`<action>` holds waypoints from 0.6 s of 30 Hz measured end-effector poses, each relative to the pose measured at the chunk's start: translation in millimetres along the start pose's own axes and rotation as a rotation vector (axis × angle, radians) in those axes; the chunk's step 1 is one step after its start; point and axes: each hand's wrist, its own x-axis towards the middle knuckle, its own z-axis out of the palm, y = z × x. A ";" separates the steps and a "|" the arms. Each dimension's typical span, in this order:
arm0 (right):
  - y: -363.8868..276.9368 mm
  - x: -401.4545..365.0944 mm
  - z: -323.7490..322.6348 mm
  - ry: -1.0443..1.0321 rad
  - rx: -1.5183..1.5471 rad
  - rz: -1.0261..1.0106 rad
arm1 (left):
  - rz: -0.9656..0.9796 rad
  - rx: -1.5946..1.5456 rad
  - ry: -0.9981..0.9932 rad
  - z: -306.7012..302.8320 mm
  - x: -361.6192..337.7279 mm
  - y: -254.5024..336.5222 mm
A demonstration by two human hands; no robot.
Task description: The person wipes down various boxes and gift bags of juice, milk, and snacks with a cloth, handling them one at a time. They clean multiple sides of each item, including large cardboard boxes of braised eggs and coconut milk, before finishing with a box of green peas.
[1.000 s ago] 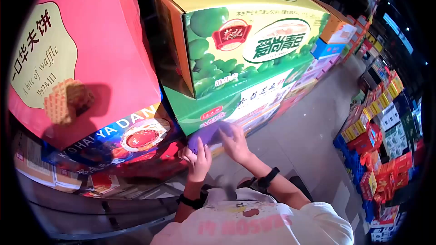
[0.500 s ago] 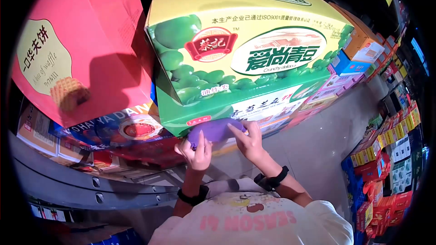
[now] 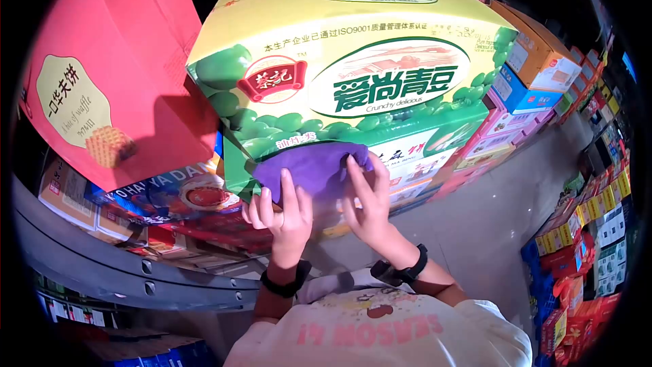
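A purple cloth [image 3: 307, 168] is stretched between my two hands, in front of the green carton [image 3: 424, 139]. My left hand [image 3: 284, 212] grips its lower left part, with the index and middle fingers pointing up over the fabric. At the cloth's right end, my right hand [image 3: 370, 197] pinches the edge with its fingertips. Dark shadows of the fingers fall across the fabric. Just above the cloth rises the yellow carton [image 3: 278, 98] with green peas printed on it.
A red waffle carton [image 3: 146, 105] stands at the left on a blue box [image 3: 166, 190]. A grey rail [image 3: 102, 265] curves along the lower left. Stacked cartons [image 3: 523, 88] run back to the right, beside a tiled floor [image 3: 468, 217]. Shelved goods [image 3: 584, 245] line the far right.
The cloth has been spread wider and taller and raised against the cartons. My hands have moved slightly apart, and the view has shifted a little.
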 end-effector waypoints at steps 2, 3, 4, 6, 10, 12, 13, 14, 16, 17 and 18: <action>4.9 -6.9 5.9 0.037 -0.029 -0.078 | 0.029 -0.046 -0.183 -8.6 0.4 -4.4; 6.5 -9.4 7.7 0.049 -0.003 -0.100 | 0.026 -0.040 -0.183 -12.9 3.5 -3.3; 14.2 -16.5 11.1 0.064 0.115 -0.062 | 0.000 -0.062 -0.235 -17.4 8.5 -0.9; 13.9 -16.3 15.5 0.153 0.459 0.031 | -0.063 -0.092 -0.351 -29.9 20.6 8.7; 11.2 -3.7 0.9 0.145 0.082 -0.098 | -0.119 -0.080 -0.483 -36.8 25.2 30.0; 22.1 -9.9 12.2 0.097 0.087 -0.274 | -0.106 -0.068 -0.517 -31.7 20.7 33.7; 23.4 -9.6 12.4 0.047 0.025 -0.373 | -0.082 -0.070 -0.528 -27.3 17.6 33.7; 25.2 -9.3 15.7 0.030 -0.010 -0.395 | -0.047 -0.112 -0.531 -25.5 16.5 33.3; 23.3 -3.8 19.0 -0.015 -0.080 -0.367 | -0.086 -0.301 -0.458 -15.4 14.7 31.9; 22.0 -1.1 20.7 -0.034 -0.111 -0.333 | -0.074 -0.345 -0.435 -13.0 14.5 29.5; 23.0 0.5 21.7 -0.088 -0.175 -0.295 | -0.037 -0.326 -0.437 -10.3 14.0 27.3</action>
